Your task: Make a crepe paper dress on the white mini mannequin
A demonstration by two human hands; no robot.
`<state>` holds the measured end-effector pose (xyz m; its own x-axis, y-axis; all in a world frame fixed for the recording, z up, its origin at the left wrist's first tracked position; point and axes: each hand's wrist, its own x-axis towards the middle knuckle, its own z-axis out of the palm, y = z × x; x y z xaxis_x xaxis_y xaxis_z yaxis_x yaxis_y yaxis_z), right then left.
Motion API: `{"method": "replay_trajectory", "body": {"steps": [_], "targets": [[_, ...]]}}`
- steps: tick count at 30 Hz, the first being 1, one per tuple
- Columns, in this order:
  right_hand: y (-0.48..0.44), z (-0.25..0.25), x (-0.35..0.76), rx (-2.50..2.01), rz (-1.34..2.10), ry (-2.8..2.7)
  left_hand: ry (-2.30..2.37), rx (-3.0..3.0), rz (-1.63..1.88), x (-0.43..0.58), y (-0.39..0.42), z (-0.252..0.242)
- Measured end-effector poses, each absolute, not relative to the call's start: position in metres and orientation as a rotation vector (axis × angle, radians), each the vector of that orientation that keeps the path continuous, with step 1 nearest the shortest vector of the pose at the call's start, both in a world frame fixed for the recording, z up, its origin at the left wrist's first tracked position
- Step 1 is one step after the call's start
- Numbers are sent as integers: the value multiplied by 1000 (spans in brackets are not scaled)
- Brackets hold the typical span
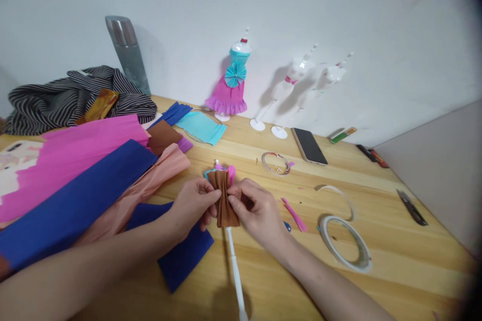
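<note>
Between my two hands is a piece of brown crepe paper (227, 210), gathered in folds around the top of a white stand (236, 276). My left hand (198, 203) pinches its left edge between thumb and fingers. On the opposite edge my right hand (253, 205) pinches the paper the same way. Bits of pink paper (232, 174) and turquoise paper show above the brown folds. The stand's shaft runs down toward me, and its base is cut off by the bottom of the view.
Blue crepe paper (79, 195) and pink crepe paper (94, 143) lie left. A dressed mini mannequin (230, 91) stands at the wall beside two bare ones. Right are a phone (309, 145), a tape roll (327, 241), a utility knife (411, 208) and a small dish (264, 163).
</note>
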<state>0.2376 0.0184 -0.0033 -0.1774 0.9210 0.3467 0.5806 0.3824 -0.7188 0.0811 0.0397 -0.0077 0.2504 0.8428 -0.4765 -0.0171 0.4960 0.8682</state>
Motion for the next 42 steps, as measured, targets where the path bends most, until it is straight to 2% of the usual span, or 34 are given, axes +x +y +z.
{"method": "replay_trajectory", "body": {"steps": [24,33,37,42], "targets": [[16,-20,240,-1230,739,-1720,1188,927,694,86,41,-8],[17,-26,239,-1204,995,-1365,1236,914,647,85,42,-8],[16,-29,239,-1237,967,-1401,1230,908,669,86,42,-9],[15,-25,239,-1206,766,-1572,1234,904,678,86,41,-8]]}}
